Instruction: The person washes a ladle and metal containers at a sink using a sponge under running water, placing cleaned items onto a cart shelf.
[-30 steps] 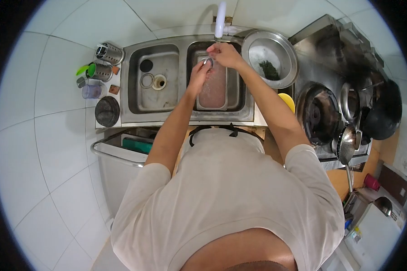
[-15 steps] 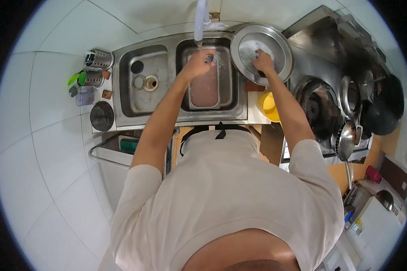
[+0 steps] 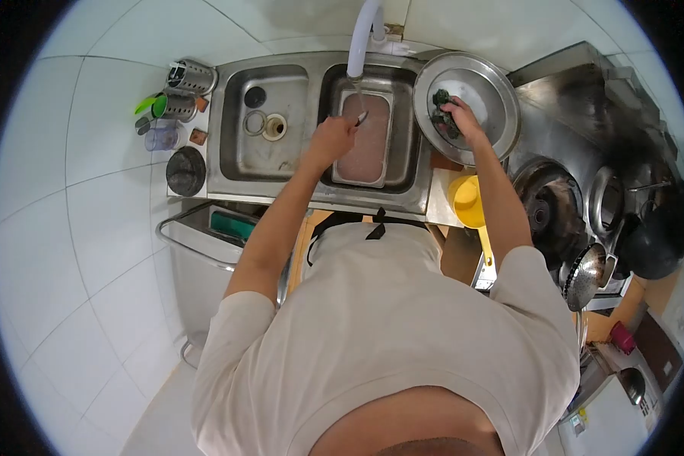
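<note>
My left hand is closed around a small metal utensil, with only its shiny tip showing. It is over the right sink basin, by the thin stream from the white faucet. Below it, a rectangular metal pan full of cloudy pinkish water sits in the basin. My right hand grips a dark green, crumpled scrubbing pad over a wide round metal bowl. The bowl rests at the sink's right edge.
A left basin with an open drain adjoins. On the left ledge stand perforated metal holders, a clear plastic cup and a dark round object. A yellow dipper lies near my right forearm. The stove and pans are on the right.
My right hand has lifted the dark green scrubbing pad into view above the bowl. My left hand has moved slightly down and left relative to the pan. The whole view has shifted.
</note>
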Motion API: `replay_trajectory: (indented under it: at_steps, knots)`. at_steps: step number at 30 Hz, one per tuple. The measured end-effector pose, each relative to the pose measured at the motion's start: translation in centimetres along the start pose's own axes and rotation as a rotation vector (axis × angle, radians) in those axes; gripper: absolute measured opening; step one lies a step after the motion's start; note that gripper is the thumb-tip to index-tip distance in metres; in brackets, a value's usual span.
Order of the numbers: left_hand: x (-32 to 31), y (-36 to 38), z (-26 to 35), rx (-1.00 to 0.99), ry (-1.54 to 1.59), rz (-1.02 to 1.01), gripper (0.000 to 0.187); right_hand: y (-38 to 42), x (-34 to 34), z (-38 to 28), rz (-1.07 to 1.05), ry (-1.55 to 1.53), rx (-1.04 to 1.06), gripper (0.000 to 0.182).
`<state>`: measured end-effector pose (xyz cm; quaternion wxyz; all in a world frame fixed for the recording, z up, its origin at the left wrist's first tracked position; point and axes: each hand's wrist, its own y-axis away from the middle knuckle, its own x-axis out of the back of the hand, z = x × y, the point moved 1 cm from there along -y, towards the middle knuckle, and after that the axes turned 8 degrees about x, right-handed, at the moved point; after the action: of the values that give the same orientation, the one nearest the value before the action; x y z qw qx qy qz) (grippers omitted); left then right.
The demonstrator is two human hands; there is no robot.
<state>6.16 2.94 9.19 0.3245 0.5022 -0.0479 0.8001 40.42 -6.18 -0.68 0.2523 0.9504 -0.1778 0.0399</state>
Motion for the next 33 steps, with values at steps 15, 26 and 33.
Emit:
replay_trajectory:
  at_steps: [15,26,33]
  knots:
    - [-0.1,2.5,7.7,-0.341,-0.281,0.295,0.024,10.1,-17.0,-6.0,0.296,-0.585,0.478,0.022]
    - [0.1,1.5,4.8,-0.109,0.444,0.134,0.021,8.5,-16.1,-9.4,0.320,-0.525,0.389,0.026]
    - [-1.2,3.9,3.2,-0.041,0.511,0.127,0.020,10.4,-15.1,-11.6,0.361,0.251,0.724,0.030]
